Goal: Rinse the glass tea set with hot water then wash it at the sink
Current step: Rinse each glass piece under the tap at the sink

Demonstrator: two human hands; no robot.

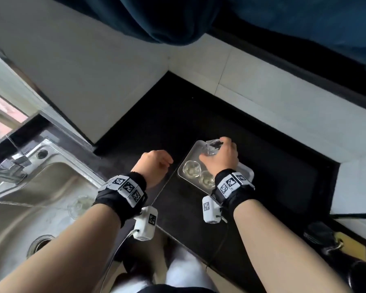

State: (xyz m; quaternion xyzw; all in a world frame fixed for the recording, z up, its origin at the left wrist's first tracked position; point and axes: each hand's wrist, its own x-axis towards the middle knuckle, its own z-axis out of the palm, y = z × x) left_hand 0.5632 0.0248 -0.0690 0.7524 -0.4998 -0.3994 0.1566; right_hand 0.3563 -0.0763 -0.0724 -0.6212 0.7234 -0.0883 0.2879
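Friend: Cups, how many?
Me: Three. One cup (pixel 80 205) lies in the sink (pixel 19 229), at eight o'clock from my left hand (pixel 154 166), which is loosely curled and empty. Two more cups (pixel 190 169) stand on the tray (pixel 246 172).
Friend: Pitcher?
Me: One glass pitcher (pixel 212 147), gripped by my right hand (pixel 220 158) at the tray's eleven o'clock corner. The sink is at nine.

Worktop (pixel 262 166): we see plain black.
Sink (pixel 19 218): silver-grey, we find.
Tray (pixel 190 153): pale grey.
Cups (pixel 190 168): clear, colourless.
Glass vessel (pixel 212 148): clear too.
Wristbands (pixel 123 193): black, with white tags bearing black square codes.
Curtain (pixel 167 17): dark teal.
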